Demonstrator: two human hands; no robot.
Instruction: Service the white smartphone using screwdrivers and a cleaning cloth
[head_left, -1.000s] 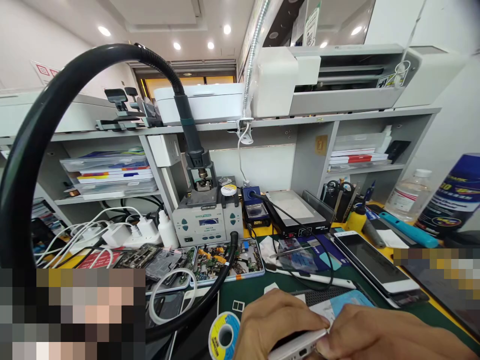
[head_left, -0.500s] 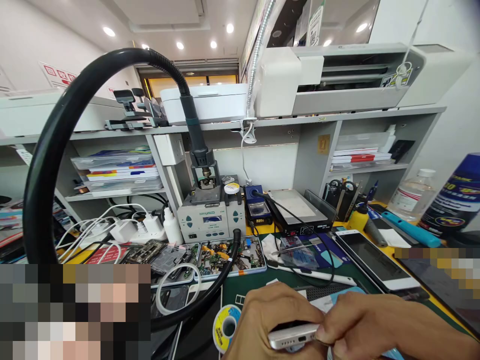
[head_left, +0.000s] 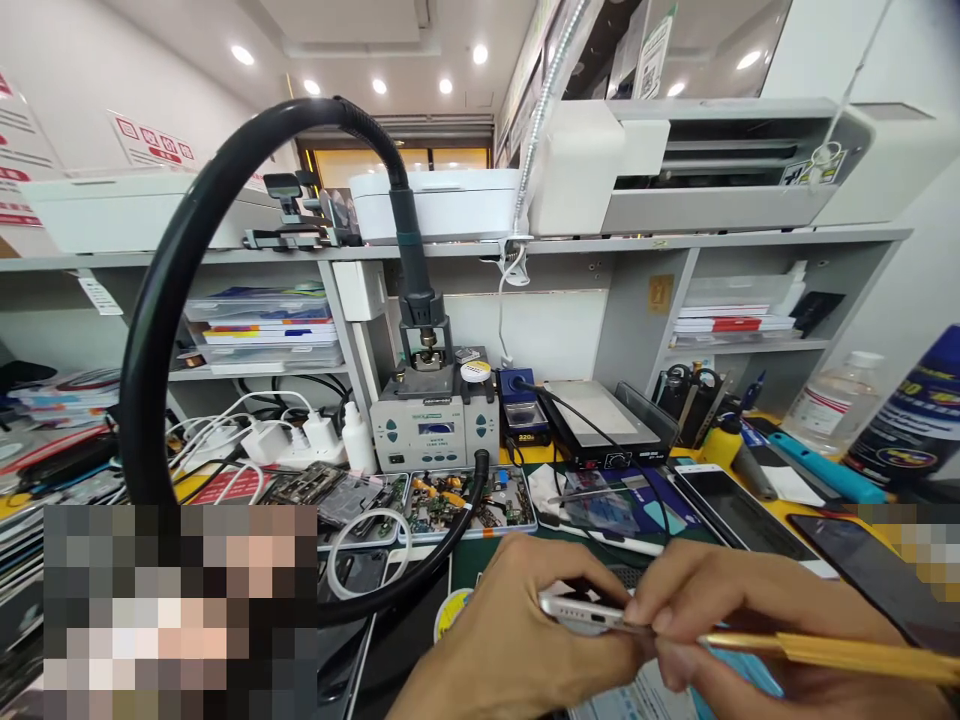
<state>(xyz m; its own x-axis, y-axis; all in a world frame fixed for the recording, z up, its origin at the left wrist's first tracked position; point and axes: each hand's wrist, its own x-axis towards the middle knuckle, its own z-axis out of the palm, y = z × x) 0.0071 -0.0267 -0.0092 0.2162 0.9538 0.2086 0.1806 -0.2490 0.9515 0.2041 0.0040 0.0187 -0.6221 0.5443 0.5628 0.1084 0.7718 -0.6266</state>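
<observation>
My left hand [head_left: 510,635] is closed around a silver phone [head_left: 574,609], whose bottom edge with port and small holes faces me. At the right end of that edge, my right hand [head_left: 720,600] pinches a slim gold-handled tool [head_left: 847,655]. Its handle points off to the right. A thin dark tip seems to meet the phone's corner between my fingers, but its exact kind is hard to make out. Most of the phone is covered by my hands. Under them lies a light blue and white packet [head_left: 637,695].
Behind my hands stand a hot-air station [head_left: 420,435] with a thick black hose [head_left: 142,390], and a tray of small boards [head_left: 465,500]. A white phone [head_left: 742,510] and a dark phone [head_left: 862,570] lie right. A solder spool [head_left: 450,612] sits left. A pixelated patch covers the lower left.
The gold-handled tool now shows clearly in my right hand. The phone has tilted slightly, its right end lower. My view has swung a little left, and the left hand covers more of the spool.
</observation>
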